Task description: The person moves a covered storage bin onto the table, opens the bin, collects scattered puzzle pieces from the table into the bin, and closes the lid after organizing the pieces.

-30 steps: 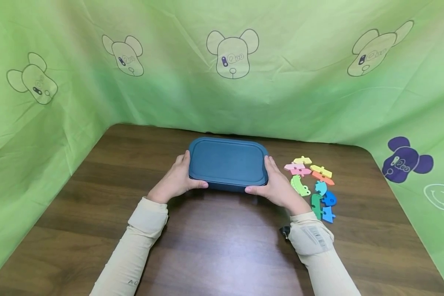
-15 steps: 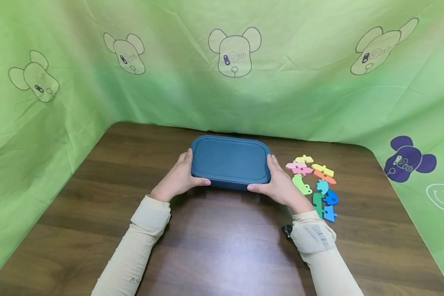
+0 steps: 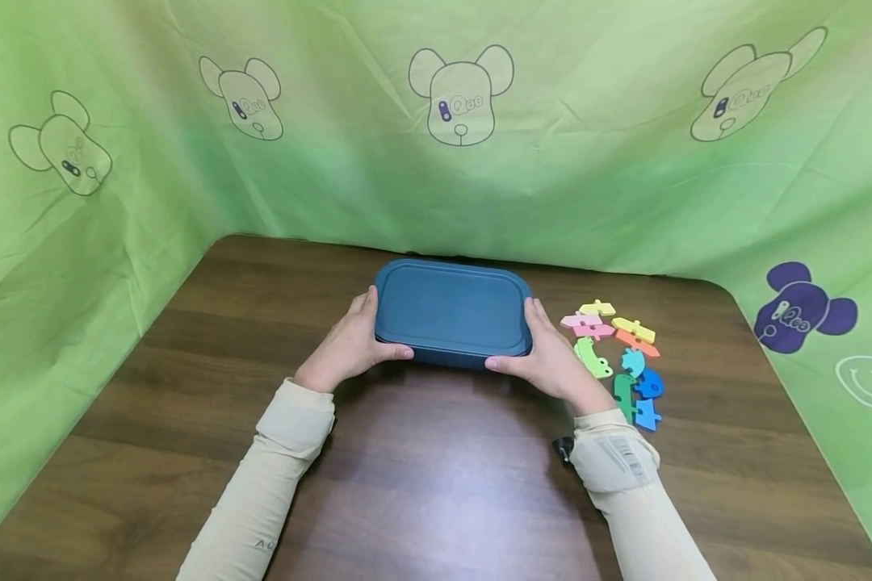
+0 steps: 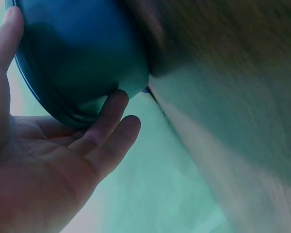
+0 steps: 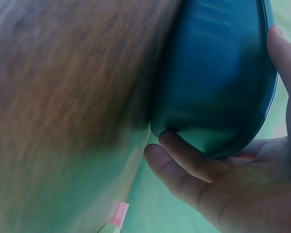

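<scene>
Right now my left hand (image 3: 349, 349) and right hand (image 3: 548, 361) clasp the lidded teal container's (image 3: 452, 311) ends on the table (image 3: 421, 484), thumbs up front; a careless shove sideways could scatter the puzzle pieces (image 3: 618, 355).

dark teal lidded container (image 3: 452, 311), rectangular, rounded corners; lid on, level

One dark teal lidded box (image 3: 452, 311) sits on one brown wooden table (image 3: 436, 484), with two hands on it, a left hand (image 3: 350, 345) and a right hand (image 3: 552, 363). Beside the box lie about nine small coloured puzzle pieces (image 3: 618, 355): two yellow, two pink, one orange, two green, two or three blue, the exact blue count unclear. The green cloth (image 3: 589, 161) shows six bear heads and one smiley
</scene>
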`<action>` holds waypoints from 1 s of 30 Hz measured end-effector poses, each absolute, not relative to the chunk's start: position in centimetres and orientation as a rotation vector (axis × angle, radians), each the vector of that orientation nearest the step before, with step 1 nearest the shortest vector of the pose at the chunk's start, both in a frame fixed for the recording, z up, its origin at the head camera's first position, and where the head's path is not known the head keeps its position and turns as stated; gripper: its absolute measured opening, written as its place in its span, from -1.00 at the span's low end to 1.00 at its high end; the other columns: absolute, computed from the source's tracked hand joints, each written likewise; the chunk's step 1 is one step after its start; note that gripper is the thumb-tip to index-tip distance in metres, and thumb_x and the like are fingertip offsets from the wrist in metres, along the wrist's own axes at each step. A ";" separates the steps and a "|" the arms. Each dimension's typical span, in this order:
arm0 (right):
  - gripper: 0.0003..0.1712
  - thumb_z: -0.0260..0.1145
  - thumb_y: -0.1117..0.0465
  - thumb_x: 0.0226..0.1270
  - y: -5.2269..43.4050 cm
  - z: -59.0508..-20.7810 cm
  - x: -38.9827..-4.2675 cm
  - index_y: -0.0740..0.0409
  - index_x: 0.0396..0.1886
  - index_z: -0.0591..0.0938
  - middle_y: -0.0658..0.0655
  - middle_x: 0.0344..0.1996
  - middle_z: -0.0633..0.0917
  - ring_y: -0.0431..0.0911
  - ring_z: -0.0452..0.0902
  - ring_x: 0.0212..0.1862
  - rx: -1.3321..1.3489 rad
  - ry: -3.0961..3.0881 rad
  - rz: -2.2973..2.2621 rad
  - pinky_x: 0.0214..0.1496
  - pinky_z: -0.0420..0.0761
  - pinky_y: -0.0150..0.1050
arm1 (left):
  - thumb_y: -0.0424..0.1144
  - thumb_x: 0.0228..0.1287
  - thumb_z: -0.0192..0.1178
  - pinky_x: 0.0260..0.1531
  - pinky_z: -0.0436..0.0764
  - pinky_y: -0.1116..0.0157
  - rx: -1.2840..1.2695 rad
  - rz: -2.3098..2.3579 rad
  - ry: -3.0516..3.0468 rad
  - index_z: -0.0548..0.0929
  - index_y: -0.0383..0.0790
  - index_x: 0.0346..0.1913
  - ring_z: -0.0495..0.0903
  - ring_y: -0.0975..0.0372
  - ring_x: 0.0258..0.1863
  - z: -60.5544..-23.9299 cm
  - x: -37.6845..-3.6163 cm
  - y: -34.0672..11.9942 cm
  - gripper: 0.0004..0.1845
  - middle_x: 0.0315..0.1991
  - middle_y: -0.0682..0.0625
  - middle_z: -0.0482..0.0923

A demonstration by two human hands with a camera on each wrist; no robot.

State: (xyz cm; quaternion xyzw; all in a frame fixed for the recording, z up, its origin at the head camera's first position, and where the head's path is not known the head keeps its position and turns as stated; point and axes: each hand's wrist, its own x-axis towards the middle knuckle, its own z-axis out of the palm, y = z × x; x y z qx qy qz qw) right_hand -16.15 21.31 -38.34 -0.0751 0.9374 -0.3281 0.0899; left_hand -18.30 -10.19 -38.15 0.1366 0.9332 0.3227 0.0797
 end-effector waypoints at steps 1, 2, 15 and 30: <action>0.53 0.49 -0.36 0.11 21.3 -38.3 -16.2 0.30 0.61 -0.29 0.34 0.59 -0.29 0.27 -0.24 0.57 -0.225 2.789 -0.976 0.46 0.03 0.23 | 0.24 0.10 0.47 0.40 0.19 0.04 0.414 0.961 2.796 -0.23 -0.37 0.61 0.09 -0.05 0.51 -38.1 -18.3 -10.2 0.36 0.60 -0.26 -0.12; 0.53 0.49 -0.37 0.11 21.3 -38.3 -16.2 0.29 0.61 -0.30 0.34 0.59 -0.30 0.27 -0.25 0.57 -0.225 2.790 -0.977 0.46 0.03 0.23 | 0.24 0.10 0.47 0.40 0.19 0.04 0.414 0.959 2.801 -0.22 -0.37 0.61 0.09 -0.05 0.51 -38.1 -18.3 -10.2 0.36 0.60 -0.25 -0.11; 0.51 0.48 -0.37 0.11 21.3 -38.1 -16.1 0.30 0.61 -0.27 0.32 0.59 -0.29 0.26 -0.23 0.57 -0.233 2.809 -0.973 0.46 0.04 0.23 | 0.22 0.09 0.48 0.40 0.19 0.03 0.417 0.953 2.835 -0.14 -0.41 0.60 0.10 -0.06 0.51 -37.9 -18.2 -10.3 0.32 0.59 -0.25 -0.07; 0.54 0.50 -0.39 0.06 21.5 -38.2 -16.2 0.25 0.63 -0.26 0.29 0.60 -0.27 0.25 -0.23 0.57 -0.223 2.821 -0.991 0.46 0.03 0.23 | 0.25 0.09 0.47 0.40 0.19 0.03 0.439 0.918 2.865 -0.11 -0.43 0.59 0.11 -0.08 0.51 -37.9 -18.2 -10.4 0.32 0.58 -0.28 -0.02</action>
